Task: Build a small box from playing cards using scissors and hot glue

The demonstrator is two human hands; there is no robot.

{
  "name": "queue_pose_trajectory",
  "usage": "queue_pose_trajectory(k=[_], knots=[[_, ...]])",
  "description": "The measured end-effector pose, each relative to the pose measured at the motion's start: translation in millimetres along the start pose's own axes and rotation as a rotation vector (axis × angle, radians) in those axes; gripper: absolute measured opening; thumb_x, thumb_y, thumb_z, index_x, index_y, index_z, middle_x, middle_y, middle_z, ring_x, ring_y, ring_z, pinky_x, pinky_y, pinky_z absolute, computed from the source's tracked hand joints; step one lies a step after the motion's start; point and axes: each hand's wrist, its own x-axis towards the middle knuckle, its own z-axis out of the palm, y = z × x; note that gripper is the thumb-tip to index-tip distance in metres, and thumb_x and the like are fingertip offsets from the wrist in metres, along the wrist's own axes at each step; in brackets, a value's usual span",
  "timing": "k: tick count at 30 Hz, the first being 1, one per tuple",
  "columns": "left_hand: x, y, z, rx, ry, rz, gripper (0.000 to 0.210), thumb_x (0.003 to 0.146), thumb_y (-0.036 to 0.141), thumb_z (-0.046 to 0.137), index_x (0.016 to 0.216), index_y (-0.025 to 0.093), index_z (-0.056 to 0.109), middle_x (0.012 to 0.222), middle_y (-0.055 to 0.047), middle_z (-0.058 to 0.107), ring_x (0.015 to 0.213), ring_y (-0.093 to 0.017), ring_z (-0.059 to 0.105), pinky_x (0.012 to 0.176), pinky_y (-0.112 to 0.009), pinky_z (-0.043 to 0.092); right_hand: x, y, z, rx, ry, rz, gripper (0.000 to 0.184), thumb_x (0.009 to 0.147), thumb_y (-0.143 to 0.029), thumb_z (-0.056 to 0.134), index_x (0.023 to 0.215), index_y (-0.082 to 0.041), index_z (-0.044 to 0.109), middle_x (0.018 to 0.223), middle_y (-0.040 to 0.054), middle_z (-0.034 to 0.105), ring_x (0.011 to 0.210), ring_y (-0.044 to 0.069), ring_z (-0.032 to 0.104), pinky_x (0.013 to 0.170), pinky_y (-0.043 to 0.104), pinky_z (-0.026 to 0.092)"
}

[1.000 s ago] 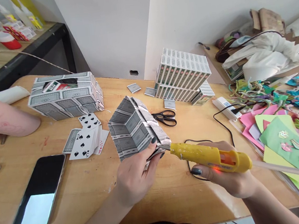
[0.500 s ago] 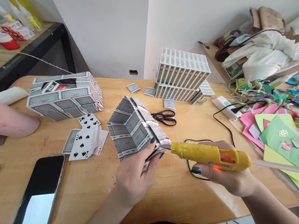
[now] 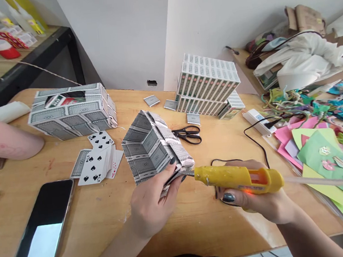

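My left hand [image 3: 151, 202] pinches the near edge of a hollow box made of grey-patterned playing cards [image 3: 152, 147], thumb on top and fingers beneath. The box is tilted, its open inside facing left. In my right hand [image 3: 259, 201] is a yellow glue gun [image 3: 234, 178] with an orange light glowing and a glue stick [image 3: 327, 181] out of its back. Its metal nozzle meets the card edge beside my left fingertips. Loose playing cards [image 3: 94, 165] lie left of the box, and black scissors [image 3: 189, 135] lie just behind it.
A finished-looking card-covered box [image 3: 72, 114] stands at back left; stacked card packs [image 3: 206, 84] stand at back right. A phone [image 3: 43, 225] lies at left. A power strip [image 3: 259, 122], its cable and coloured paper [image 3: 321, 157] are on the right. Another person's arm [image 3: 7, 137] rests at far left.
The glue gun has shifted slightly left and its nozzle sits a little lower along the card edge. Both hands keep their holds; the view has moved slightly.
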Motion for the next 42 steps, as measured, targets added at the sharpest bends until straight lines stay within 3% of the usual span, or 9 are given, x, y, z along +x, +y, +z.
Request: queue_pose_trajectory(k=[3, 5, 8, 13, 27, 36, 42], knots=[[0.3, 0.3, -0.5, -0.004, -0.006, 0.001, 0.027, 0.082, 0.021, 0.068, 0.107, 0.014, 0.061, 0.083, -0.005, 0.076, 0.058, -0.014, 0.07, 0.059, -0.02, 0.058, 0.1, -0.6, -0.8, 0.032, 0.012, 0.017, 0.018, 0.081, -0.037, 0.067, 0.084, -0.02, 0.068, 0.073, 0.0039, 0.064, 0.061, 0.015, 0.059, 0.051, 0.025, 0.046], [0.8, 0.6, -0.9, -0.004, -0.006, 0.003, 0.026, 0.082, 0.02, 0.068, 0.106, 0.013, 0.061, 0.082, -0.005, 0.076, 0.059, -0.013, 0.07, 0.059, -0.02, 0.058, 0.6, 0.0, -1.6, 0.032, 0.035, -0.026, 0.017, 0.081, -0.037, 0.067, 0.08, -0.021, 0.068, 0.072, 0.0035, 0.064, 0.063, 0.016, 0.06, 0.053, 0.026, 0.048], [1.0, 0.8, -0.8, -0.002, -0.015, -0.006, 0.024, 0.083, 0.021, 0.068, 0.105, 0.014, 0.061, 0.082, -0.005, 0.076, 0.06, -0.014, 0.07, 0.058, -0.02, 0.058, 1.2, 2.2, -1.9, -0.001, 0.066, -0.053, 0.019, 0.08, -0.037, 0.069, 0.071, -0.021, 0.065, 0.061, 0.0004, 0.057, 0.055, 0.013, 0.055, 0.048, 0.024, 0.044], [-0.6, 0.0, 0.4, 0.006, -0.011, -0.025, 0.023, 0.082, 0.021, 0.068, 0.104, 0.016, 0.062, 0.082, -0.004, 0.076, 0.06, -0.014, 0.07, 0.058, -0.022, 0.057, 1.0, 4.4, 1.7, 0.015, 0.126, 0.021, 0.022, 0.079, -0.036, 0.069, 0.069, -0.018, 0.061, 0.055, -0.0024, 0.051, 0.046, 0.009, 0.044, 0.04, 0.022, 0.035], [-2.2, 0.1, -0.9, -0.008, -0.014, -0.038, 0.026, 0.082, 0.021, 0.068, 0.106, 0.017, 0.061, 0.082, -0.003, 0.076, 0.059, -0.013, 0.07, 0.057, -0.021, 0.056, 6.9, 1.9, 5.6, 0.025, 0.063, -0.084, 0.019, 0.082, -0.029, 0.067, 0.069, -0.02, 0.056, 0.059, -0.0045, 0.049, 0.05, 0.008, 0.044, 0.044, 0.019, 0.034], [-0.8, 1.2, -1.1, -0.002, -0.032, -0.067, 0.026, 0.082, 0.023, 0.068, 0.107, 0.019, 0.06, 0.082, -0.002, 0.076, 0.059, -0.014, 0.07, 0.056, -0.022, 0.056, 7.1, 1.7, 5.0, -0.033, 0.051, -0.093, 0.017, 0.083, -0.032, 0.065, 0.072, -0.02, 0.058, 0.061, -0.0026, 0.053, 0.053, 0.01, 0.048, 0.046, 0.022, 0.039], [-1.2, 1.4, -1.3, -0.003, -0.034, -0.057, 0.029, 0.082, 0.022, 0.068, 0.11, 0.02, 0.06, 0.083, -0.002, 0.075, 0.061, -0.014, 0.071, 0.057, -0.023, 0.058, 7.4, 0.7, 4.5, -0.027, 0.052, -0.059, 0.021, 0.082, -0.034, 0.065, 0.069, -0.02, 0.057, 0.059, -0.0028, 0.051, 0.05, 0.01, 0.045, 0.043, 0.023, 0.035]])
